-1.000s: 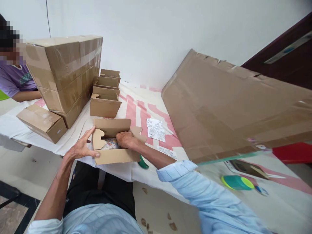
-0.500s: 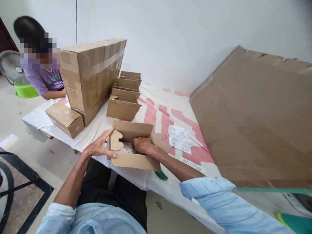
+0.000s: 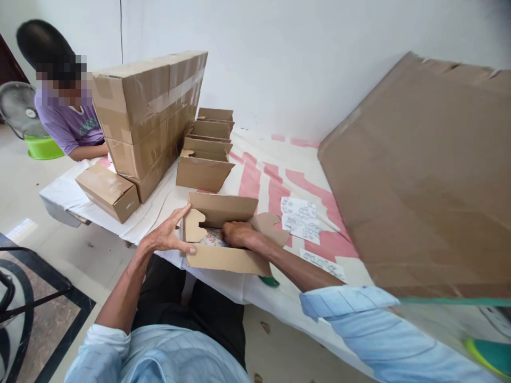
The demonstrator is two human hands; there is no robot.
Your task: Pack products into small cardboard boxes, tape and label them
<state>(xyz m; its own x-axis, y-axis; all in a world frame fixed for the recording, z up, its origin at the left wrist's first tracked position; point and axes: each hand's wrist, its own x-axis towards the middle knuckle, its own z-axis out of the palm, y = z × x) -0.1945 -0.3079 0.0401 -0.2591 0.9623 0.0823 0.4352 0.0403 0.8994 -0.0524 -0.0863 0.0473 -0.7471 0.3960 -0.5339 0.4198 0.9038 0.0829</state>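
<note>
An open cardboard box (image 3: 229, 259) lies at the table's near edge, its flaps spread outward. My left hand (image 3: 168, 235) grips its left end, with the thumb on the front flap and the fingers at the back corner. Down inside the box is my right hand (image 3: 239, 234), its fingers curled and pressed in; their tips are hidden. Beside its knuckles shows a colourful patterned packet (image 3: 214, 237), partly covered by the left end flap.
Several open boxes (image 3: 205, 173) stand in a row behind. To the left are stacked taped cartons (image 3: 147, 106) and a single closed box (image 3: 107, 191). Printed sheets (image 3: 301, 219) lie to the right, near a large cardboard panel (image 3: 423, 175). A person (image 3: 72, 117) sits at far left.
The view has shifted slightly, so the table's contents sit a little higher and further right. Both hands keep their places on and in the box.
</note>
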